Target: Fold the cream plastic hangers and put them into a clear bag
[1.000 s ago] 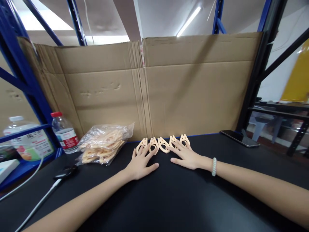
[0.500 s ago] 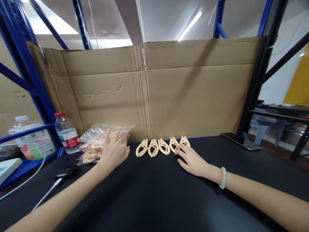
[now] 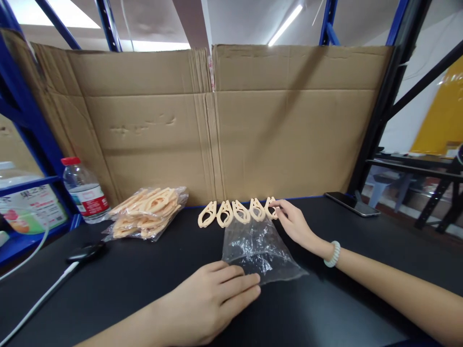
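Several cream plastic pegs (image 3: 241, 213), each with an oval gap, lie in a row across the black table. My right hand (image 3: 294, 224) is at the right end of this row, its fingers apart and its fingertips touching the last peg (image 3: 271, 209). A clear, flat plastic bag (image 3: 253, 243) lies in front of the row, its far end reaching the middle pegs. My left hand (image 3: 217, 299) has its fingers over the bag's near left edge; the thumb is hidden. Further left sits a stack of clear bags filled with cream pegs (image 3: 148, 212).
A red-capped water bottle (image 3: 86, 190) stands at the back left. Nearer is a black device (image 3: 85, 252) with a white cable (image 3: 39, 301). A phone (image 3: 352, 204) lies at the back right. A cardboard wall (image 3: 289, 130) closes off the table's far side.
My left hand has left the stack at the left and come nearer and to the right; the clear bag now lies before the pegs. My right hand has shifted slightly right along the row.
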### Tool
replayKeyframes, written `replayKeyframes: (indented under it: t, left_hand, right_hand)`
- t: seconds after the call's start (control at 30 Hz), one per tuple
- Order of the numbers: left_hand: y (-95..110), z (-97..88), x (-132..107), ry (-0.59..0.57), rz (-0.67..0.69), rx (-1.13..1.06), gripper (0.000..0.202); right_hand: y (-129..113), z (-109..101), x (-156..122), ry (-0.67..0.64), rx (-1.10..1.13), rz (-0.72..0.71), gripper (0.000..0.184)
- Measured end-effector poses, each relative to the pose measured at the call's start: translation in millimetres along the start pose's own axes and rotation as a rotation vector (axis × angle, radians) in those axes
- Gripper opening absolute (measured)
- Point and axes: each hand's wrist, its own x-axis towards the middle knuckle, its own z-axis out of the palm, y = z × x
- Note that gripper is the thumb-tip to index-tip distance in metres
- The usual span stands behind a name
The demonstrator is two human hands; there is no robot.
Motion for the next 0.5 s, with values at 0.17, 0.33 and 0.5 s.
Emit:
replayKeyframes:
  t: [0.17,0.33,0.5]
  left_hand:
    - [1,-4.6,-7,0.08,-0.035,-0.324,0.059]
    - [-7,8.7,-5,0.375,-0.304,-0.46,0.04]
    - [-12,26.8,-2,0.159,-0.463,-0.431,0.059]
  right_hand:
    - [-29,-8,-6,-0.158,0.001,-0.125,0.036]
    - [-47,-6,-19,-0.49,-0.202,-0.267,0.064]
    - [-51,0,-27,-0.68,-0.194,-0.236,0.071]
